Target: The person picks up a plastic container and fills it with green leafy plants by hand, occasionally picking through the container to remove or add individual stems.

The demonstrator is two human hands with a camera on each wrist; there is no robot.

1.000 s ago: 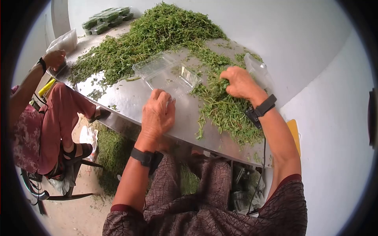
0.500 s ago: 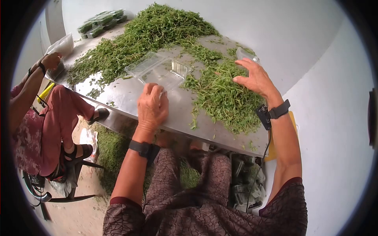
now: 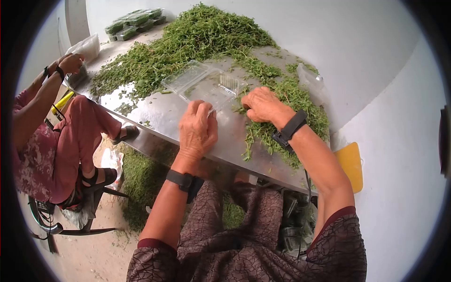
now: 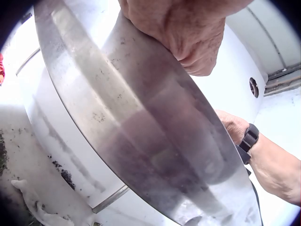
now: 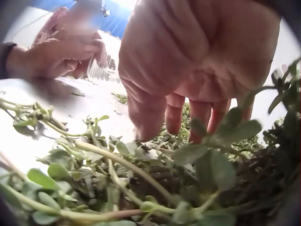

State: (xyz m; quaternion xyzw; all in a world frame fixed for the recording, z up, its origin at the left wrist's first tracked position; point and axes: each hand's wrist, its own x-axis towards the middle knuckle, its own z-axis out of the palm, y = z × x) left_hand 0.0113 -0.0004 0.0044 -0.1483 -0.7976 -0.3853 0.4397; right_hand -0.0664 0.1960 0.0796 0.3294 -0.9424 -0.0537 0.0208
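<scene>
One left hand [image 3: 198,129], fingers clamped on one clear container [image 3: 206,90]; one right hand [image 3: 267,106], fingers apart, by loose greens [image 3: 298,96].

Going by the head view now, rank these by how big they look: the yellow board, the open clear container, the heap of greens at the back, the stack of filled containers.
1. Heap of greens
2. Open clear container
3. Yellow board and stack of filled containers: too alike to rank
</scene>
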